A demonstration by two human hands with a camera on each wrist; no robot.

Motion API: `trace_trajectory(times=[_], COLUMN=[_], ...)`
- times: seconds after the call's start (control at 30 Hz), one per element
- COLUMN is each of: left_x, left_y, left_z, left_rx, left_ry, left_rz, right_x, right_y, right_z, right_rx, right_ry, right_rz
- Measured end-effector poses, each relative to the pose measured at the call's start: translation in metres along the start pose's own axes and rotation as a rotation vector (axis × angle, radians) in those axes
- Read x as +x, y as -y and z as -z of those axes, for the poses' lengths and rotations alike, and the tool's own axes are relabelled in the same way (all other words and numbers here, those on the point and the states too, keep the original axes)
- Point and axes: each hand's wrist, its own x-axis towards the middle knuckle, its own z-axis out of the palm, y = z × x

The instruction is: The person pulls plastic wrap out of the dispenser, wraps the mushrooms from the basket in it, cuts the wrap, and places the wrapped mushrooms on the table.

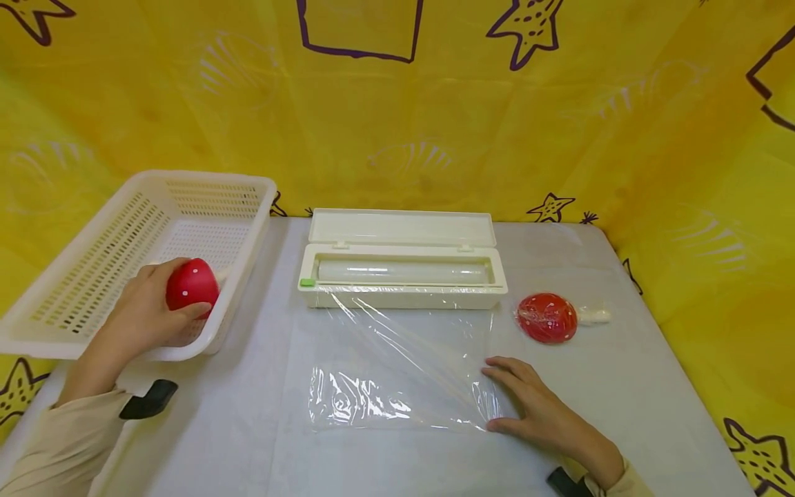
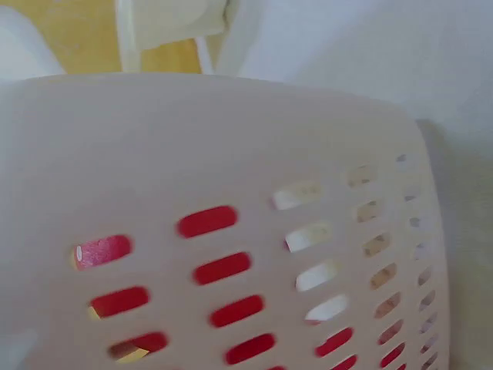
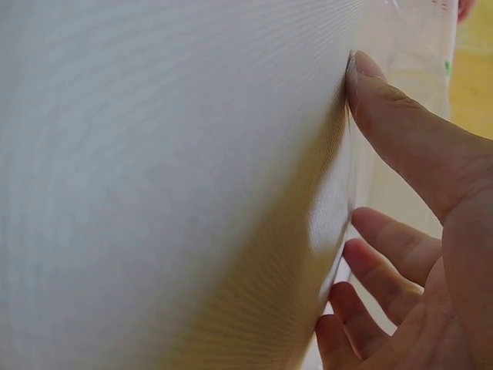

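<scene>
In the head view my left hand (image 1: pixel 139 310) reaches over the near right corner of a white plastic basket (image 1: pixel 251 190). It grips a red toy mushroom (image 1: pixel 192 284) with white dots, thumb and fingers round the cap. Red shows through the basket wall (image 2: pixel 192 139) in the left wrist view, where the hand is hidden. My right hand (image 1: pixel 546 407) touches the right edge of a sheet of cling film (image 1: pixel 397 373) lying on the table. Its fingers (image 3: pixel 393 239) are spread and fairly straight. The film runs out from a roll (image 1: pixel 404 270) in a cream dispenser box (image 1: pixel 404 300), its lid raised.
Right of the dispenser lies a second red toy mushroom (image 1: pixel 546 317), wrapped in film, its pale stem pointing right. A white cloth (image 1: pixel 230 428) covers the table. Yellow patterned fabric (image 1: pixel 397 124) stands along the back and right sides.
</scene>
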Motion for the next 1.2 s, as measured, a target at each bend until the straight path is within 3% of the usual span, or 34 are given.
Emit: trace_trajectory(times=[0.23, 0.43, 0.57, 0.77, 0.93, 1.2], left_x=[-0.007, -0.013, -0.016, -0.02, -0.021, -0.026], left_y=[-0.008, -0.02, -0.031, -0.049, -0.063, -0.09], left_z=[0.012, 0.024, 0.025, 0.024, 0.021, 0.006], left_rx=[-0.026, -0.022, -0.037, -0.068, -0.089, -0.129], left_ry=[-0.111, -0.102, -0.134, -0.187, -0.232, -0.187], left_rz=[-0.032, 0.014, 0.012, -0.053, -0.152, -0.26], right_x=[0.001, 0.0, 0.0, 0.0, 0.0, 0.002], right_y=[0.001, 0.0, 0.0, 0.001, 0.002, 0.002], right_z=[0.001, 0.001, 0.002, 0.003, 0.001, -0.001], right_rx=[0.004, 0.004, 0.001, 0.011, 0.0, -0.007], right_ry=[0.012, 0.007, -0.002, 0.006, -0.002, 0.014], right_rz=[-0.012, -0.001, 0.006, -0.006, -0.002, -0.032])
